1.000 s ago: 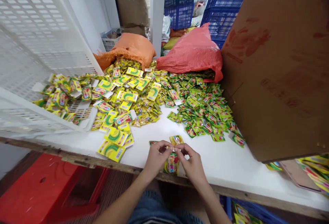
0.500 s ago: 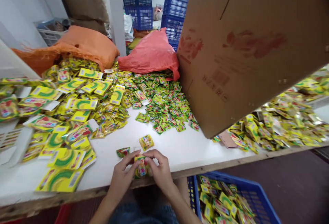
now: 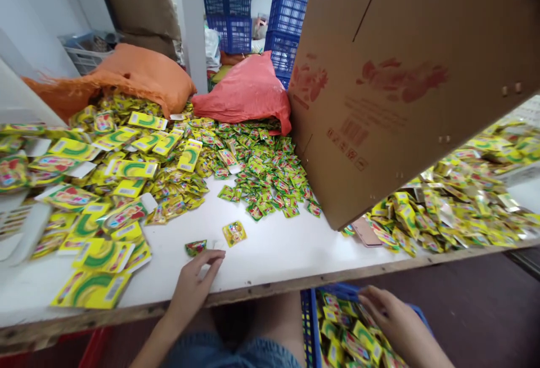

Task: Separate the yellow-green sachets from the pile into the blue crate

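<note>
1. The cardboard box (image 3: 405,81) carried faded red printing and a few small marks on its side, but none of it could be read.
2. The yellow-green packets (image 3: 130,170) heaped on the surface (image 3: 274,247) bore coloured print, too small and blurred to make out any word, brand or number.
3. No sign or numeral elsewhere was legible.

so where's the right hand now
In the head view, the right hand is at lower right, below the table edge, over the packets in the blue crate.
</note>
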`<action>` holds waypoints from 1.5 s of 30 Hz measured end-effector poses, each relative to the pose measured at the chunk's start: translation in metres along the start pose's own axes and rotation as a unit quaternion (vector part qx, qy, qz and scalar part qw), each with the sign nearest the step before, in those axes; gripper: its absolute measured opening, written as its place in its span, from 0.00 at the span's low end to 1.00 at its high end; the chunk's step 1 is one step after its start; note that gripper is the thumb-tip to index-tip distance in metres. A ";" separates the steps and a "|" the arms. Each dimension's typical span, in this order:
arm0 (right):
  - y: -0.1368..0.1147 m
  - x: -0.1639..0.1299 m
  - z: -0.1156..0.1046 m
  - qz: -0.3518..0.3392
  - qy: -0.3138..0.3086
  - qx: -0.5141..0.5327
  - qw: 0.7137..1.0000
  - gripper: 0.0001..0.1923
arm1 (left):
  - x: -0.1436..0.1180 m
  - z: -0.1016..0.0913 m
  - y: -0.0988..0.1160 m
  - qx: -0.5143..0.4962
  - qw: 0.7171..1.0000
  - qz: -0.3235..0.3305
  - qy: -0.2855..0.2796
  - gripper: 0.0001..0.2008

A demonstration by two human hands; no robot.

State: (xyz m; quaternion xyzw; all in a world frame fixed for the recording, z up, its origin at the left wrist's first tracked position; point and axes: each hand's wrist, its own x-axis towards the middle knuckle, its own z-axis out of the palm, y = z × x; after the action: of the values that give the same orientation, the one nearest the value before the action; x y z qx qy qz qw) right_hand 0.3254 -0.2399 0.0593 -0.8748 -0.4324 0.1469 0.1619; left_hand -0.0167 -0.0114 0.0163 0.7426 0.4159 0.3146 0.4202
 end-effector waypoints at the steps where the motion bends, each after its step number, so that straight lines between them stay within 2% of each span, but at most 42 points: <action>1: -0.009 0.004 0.005 -0.023 0.002 0.026 0.999 0.12 | -0.001 -0.003 0.000 0.009 1.000 0.009 0.016 0.10; 3: -0.035 0.014 0.016 -0.071 -0.005 0.079 0.994 0.14 | -0.002 -0.014 -0.003 0.030 0.998 0.031 0.053 0.10; 6: -0.079 0.032 0.038 -0.132 -0.007 0.121 0.984 0.16 | -0.001 -0.047 -0.013 0.099 0.983 0.068 0.142 0.11; 8: -0.107 0.042 0.056 -0.173 -0.010 0.143 0.974 0.16 | -0.001 -0.076 -0.025 0.184 0.954 0.062 0.227 0.15; 10: -0.133 0.048 0.076 -0.215 -0.027 0.169 0.962 0.16 | -0.003 -0.104 -0.039 0.274 0.916 0.010 0.293 0.25; 12: -0.160 0.049 0.096 -0.251 -0.059 0.194 0.946 0.15 | -0.008 -0.125 -0.055 0.330 0.894 -0.070 0.294 0.36; 14: -0.186 0.046 0.113 -0.281 -0.095 0.215 0.930 0.15 | -0.012 -0.137 -0.067 0.348 0.893 -0.134 0.253 0.41; 16: -0.208 0.041 0.125 -0.303 -0.125 0.231 0.916 0.15 | -0.013 -0.142 -0.074 0.340 0.904 -0.141 0.216 0.38; 18: -0.224 0.037 0.130 -0.315 -0.139 0.248 0.906 0.14 | -0.011 -0.145 -0.073 0.304 0.924 -0.109 0.203 0.28; 21: -0.239 0.034 0.129 -0.313 -0.123 0.278 0.900 0.13 | -0.005 -0.147 -0.056 0.205 0.947 -0.063 0.241 0.17; 23: -0.248 0.032 0.127 -0.295 -0.097 0.302 0.902 0.13 | -0.003 -0.141 -0.037 0.125 0.952 -0.054 0.273 0.17; 24: -0.253 0.029 0.126 -0.285 -0.086 0.314 0.901 0.13 | -0.002 -0.135 -0.027 0.080 0.958 -0.054 0.269 0.18; 26: -0.265 0.021 0.128 -0.278 -0.081 0.342 0.894 0.15 | -0.002 -0.117 -0.008 -0.019 0.976 -0.068 0.205 0.18; 28: -0.276 0.012 0.132 -0.296 -0.105 0.361 0.878 0.15 | -0.003 -0.095 0.007 -0.097 0.985 -0.071 0.127 0.19; 30: -0.279 0.007 0.136 -0.316 -0.142 0.363 0.865 0.12 | -0.005 -0.075 0.013 -0.153 0.981 -0.065 0.098 0.19; 33: -0.270 0.014 0.140 -0.323 -0.160 0.342 0.868 0.10 | -0.006 -0.063 0.005 -0.214 0.967 -0.078 0.119 0.17; 37: -0.260 0.045 0.148 -0.313 -0.068 0.273 0.907 0.10 | -0.006 -0.065 -0.022 -0.241 0.944 -0.134 0.183 0.18; 40: -0.276 0.061 0.165 -0.323 -0.037 0.215 0.921 0.11 | -0.003 -0.065 -0.035 -0.224 0.938 -0.167 0.207 0.20; 45: -0.300 0.060 0.189 -0.303 -0.041 0.214 0.928 0.02 | 0.003 -0.059 -0.037 -0.151 0.959 -0.161 0.179 0.20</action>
State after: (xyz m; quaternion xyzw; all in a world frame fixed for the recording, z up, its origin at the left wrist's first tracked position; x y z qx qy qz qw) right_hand 0.0723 0.0105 0.0041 -0.6400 -0.6413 0.2156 0.3641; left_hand -0.0764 0.0240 0.0107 0.5253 0.5456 0.4298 0.4916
